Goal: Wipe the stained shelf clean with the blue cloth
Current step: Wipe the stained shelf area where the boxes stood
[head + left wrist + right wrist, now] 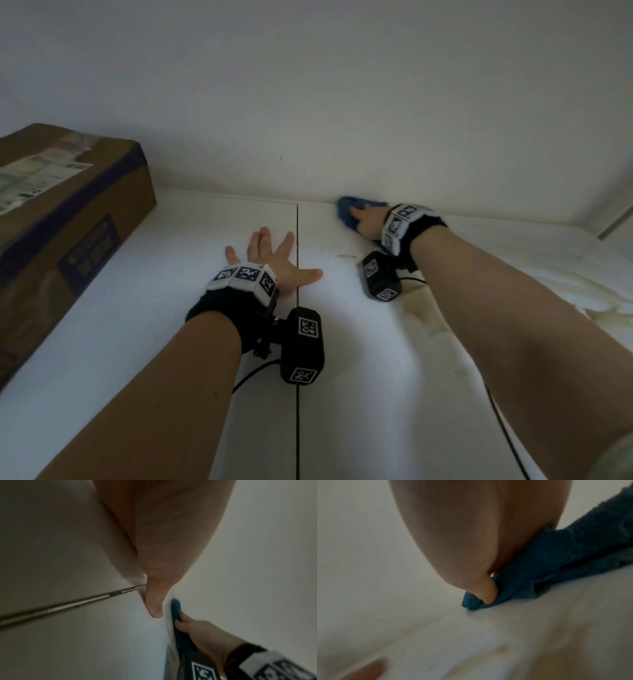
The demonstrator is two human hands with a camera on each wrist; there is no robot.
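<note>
Cardboard filled the far left of the head view: a brown box (65,219) with purple tape and pale labels sat on the white shelf (144,342), well apart from both hands. Right of it, the left hand (270,263) lay flat on the shelf, fingers straight and spread, holding nothing, its thumb reaching across the dark seam (297,308) between two shelf panels. Only the left wrist view showed that thumb (155,601) from beneath, meeting the seam (68,601), with the blue cloth (178,626) edge-on just beyond. Further right, yellowish stains (424,315) streaked the shelf near the right forearm, and crumpled white sheeting (609,301) lay at the right edge. At the far side, against the back wall (342,102), the right hand (370,219) pressed on the blue cloth (347,209); the wristband hid most of its fingers there. The right wrist view supplied the grip: a thumb (488,592) dug into the bunched cloth (556,555), pinning it to the shelf (539,628), faint stains showing close by.
</note>
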